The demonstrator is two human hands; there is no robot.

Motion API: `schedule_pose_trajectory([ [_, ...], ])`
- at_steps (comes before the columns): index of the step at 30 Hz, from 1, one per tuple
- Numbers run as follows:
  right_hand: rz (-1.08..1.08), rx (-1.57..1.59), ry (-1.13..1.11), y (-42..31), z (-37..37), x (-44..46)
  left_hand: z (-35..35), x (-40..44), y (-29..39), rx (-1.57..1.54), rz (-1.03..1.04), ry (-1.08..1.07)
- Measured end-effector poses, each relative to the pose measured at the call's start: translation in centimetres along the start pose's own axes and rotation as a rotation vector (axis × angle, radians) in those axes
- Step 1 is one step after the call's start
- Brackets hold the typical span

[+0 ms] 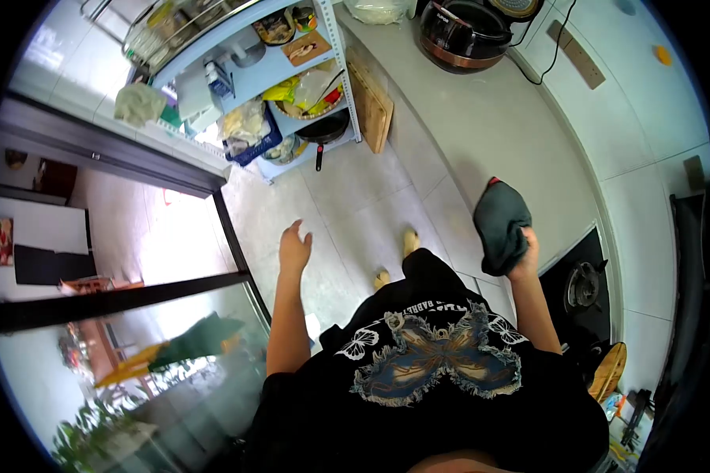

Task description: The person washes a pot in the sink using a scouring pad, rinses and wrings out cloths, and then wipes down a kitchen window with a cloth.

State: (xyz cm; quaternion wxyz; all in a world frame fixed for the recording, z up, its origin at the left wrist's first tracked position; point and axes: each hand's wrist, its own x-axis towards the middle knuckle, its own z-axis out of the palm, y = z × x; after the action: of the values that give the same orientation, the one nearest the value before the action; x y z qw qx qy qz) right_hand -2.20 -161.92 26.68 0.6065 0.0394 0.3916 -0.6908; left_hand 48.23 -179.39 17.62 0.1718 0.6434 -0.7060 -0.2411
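Note:
My right hand (528,256) is closed around the lower edge of a dark grey cloth item (502,225) with a small red patch at its top. It may be a folded cloth or a mitt; I cannot tell which. The item is held up beside the front edge of the grey countertop (513,118). Away to the left, my left hand (295,246) hangs over the tiled floor with nothing in it. Its fingers are slightly bent, and the thumb stands apart from them.
A black and copper electric cooker (464,35) stands at the counter's far end. A gas burner (584,285) is at the right. Ahead is a blue shelf rack (280,67) with a frying pan (323,128) and a wooden board (371,106). A glass door (189,355) borders the left.

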Motion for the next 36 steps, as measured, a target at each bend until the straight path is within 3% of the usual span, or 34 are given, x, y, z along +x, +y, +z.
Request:
schedule_pose_trajectory([
  [3, -0.064, 0.107, -0.032, -1.3, 2.0, 2.7, 1.1, 9.3, 5.1, -0.107, 0.069, -0.051],
  [10, -0.144, 0.097, -0.016, -4.1, 8.2, 13.5, 3.5, 20.6, 11.1, -0.206, 0.283, -0.132],
  [16, -0.046, 0.112, 0.040, -5.9, 10.6, 21.4, 1.7, 30.5, 15.2, -0.142, 0.241, -0.217],
  [20, -0.103, 0.119, 0.096, -5.3, 14.6, 23.0, 3.0, 36.7, 16.2, -0.266, 0.213, -0.242],
  [24, -0.183, 0.188, 0.229, -3.4, 12.2, 24.2, 5.4, 44.9, 18.8, -0.261, 0.431, -0.295],
  [26, -0.222, 0.230, 0.302, -3.2, 14.1, 23.7, 6.1, 48.9, 21.1, -0.204, 0.612, -0.251],
  [29, -0.235, 0.194, 0.423, -2.4, 16.8, 23.3, 7.6, 55.2, 24.6, -0.283, 0.693, -0.226],
  [33, -0.253, 0.180, 0.482, -0.4, 18.0, 23.5, 9.1, 60.8, 28.8, -0.346, 0.666, -0.173],
  [35, -0.255, 0.197, 0.539, 0.2, 19.2, 23.8, 9.6, 63.1, 31.2, -0.286, 0.654, 0.025],
  [36, -0.257, 0.212, 0.583, 0.5, 19.6, 24.0, 9.6, 64.3, 32.4, -0.289, 0.657, 0.015],
])
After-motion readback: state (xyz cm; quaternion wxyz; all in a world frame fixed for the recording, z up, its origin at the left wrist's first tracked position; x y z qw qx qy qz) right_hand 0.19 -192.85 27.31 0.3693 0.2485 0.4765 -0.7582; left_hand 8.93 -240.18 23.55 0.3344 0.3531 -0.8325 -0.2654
